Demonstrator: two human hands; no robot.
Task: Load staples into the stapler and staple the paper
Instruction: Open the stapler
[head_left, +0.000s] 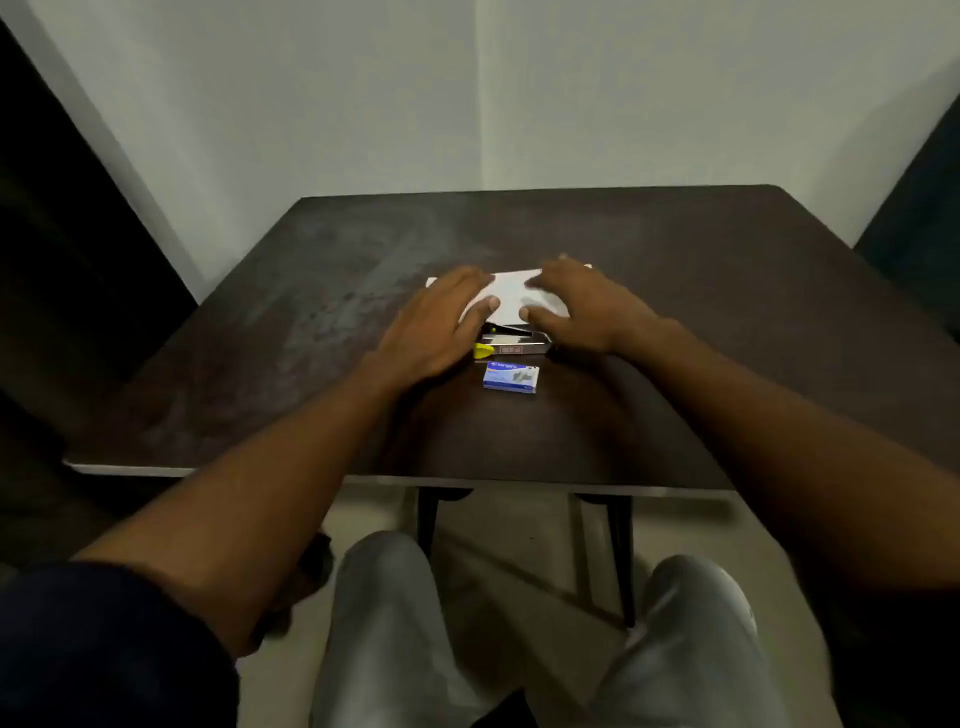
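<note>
The left hand (441, 325) and right hand (579, 306) press flat, fingers straight, on the paper (511, 293) just beyond the stapler (515, 347); the staple box (510, 378) lies just nearer. Loading should probably come first.

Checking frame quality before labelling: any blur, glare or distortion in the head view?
Head view: dim overall; right hand slightly motion-blurred on the paper; staple box print unreadable; dull sheen on the dark table; wide-angle bending of table edges.

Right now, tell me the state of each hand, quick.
Left hand: open, fingers straight, resting on the paper.
Right hand: open, fingers flat on the paper.
</note>
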